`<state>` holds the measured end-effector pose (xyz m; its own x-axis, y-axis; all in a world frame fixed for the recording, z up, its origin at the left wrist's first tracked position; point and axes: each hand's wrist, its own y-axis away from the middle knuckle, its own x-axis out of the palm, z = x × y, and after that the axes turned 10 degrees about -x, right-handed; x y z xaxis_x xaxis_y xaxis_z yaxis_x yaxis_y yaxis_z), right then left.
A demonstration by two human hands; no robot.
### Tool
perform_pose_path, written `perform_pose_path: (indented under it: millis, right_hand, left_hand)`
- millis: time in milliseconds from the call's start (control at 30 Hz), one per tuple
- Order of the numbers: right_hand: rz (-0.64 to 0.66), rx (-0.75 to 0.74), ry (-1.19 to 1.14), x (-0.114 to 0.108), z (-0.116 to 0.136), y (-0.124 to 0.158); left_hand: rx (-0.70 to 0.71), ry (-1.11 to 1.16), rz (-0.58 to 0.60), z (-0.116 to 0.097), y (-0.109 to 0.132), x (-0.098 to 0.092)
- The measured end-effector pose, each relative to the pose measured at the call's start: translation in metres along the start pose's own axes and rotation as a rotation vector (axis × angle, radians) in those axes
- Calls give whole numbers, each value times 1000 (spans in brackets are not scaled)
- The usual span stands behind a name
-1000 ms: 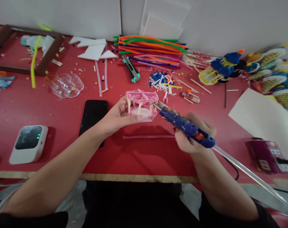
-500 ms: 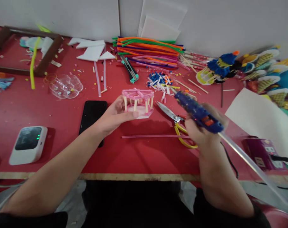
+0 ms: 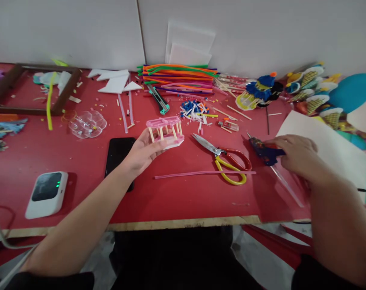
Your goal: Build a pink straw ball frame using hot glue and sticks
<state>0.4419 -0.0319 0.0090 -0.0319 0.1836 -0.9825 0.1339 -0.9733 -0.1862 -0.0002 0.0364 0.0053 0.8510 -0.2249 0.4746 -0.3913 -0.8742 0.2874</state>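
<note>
My left hand [image 3: 143, 151] holds a small pink model pavilion [image 3: 167, 141] above the table. Pale stick posts stand between its pink fuzzy top ring and its white base, and my thumb lies along the base. On the right, my right hand [image 3: 299, 155] has its fingers at the handle of a dark blue hot glue gun [image 3: 263, 151], low at the tabletop. A clear glue stick [image 3: 287, 185] juts from the gun's back. Between my hands lie scissors [image 3: 217, 151] with red and yellow handles, with a pink pipe cleaner [image 3: 185, 174] across the yellow one.
A black phone [image 3: 118, 149] lies under my left wrist, and a white device [image 3: 46, 195] sits farther left. Pipe cleaners [image 3: 179, 78], a utility knife [image 3: 158, 98] and cut scraps [image 3: 195, 110] lie toward the wall. A blue-topped model [image 3: 259, 90] and white paper [image 3: 297, 125] are at right.
My right hand has moved right and lowered the glue gun to the tabletop, away from the pavilion. The scissors' handles are now uncovered. My left hand keeps hold of the pavilion, now tilted slightly.
</note>
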Motion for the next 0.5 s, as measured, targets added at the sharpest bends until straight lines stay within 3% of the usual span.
perform_pose_path:
  millis: [100,167,267,333,433,500]
  right_hand:
    - [-80,-18,61,-10,53,-8]
    - [-136,-188,-72,-16,109,-14]
    - [8,-508,-366,-14,199,-22]
    - [155,-669,-406,-6,242,-27]
    - [256,-794,-379,6,269,-32]
    - [219,-821,-418,8,269,-34]
  left_hand:
    - [10,23,-18,-1,0,0]
    - [11,33,-33,0,0,0]
    - [24,38,-58,0,-1,-1]
    - [35,33,-82,-1,-1,-1]
    - [28,9,-92,-3,-1,-2]
    - [19,9,-87,-4,0,-3]
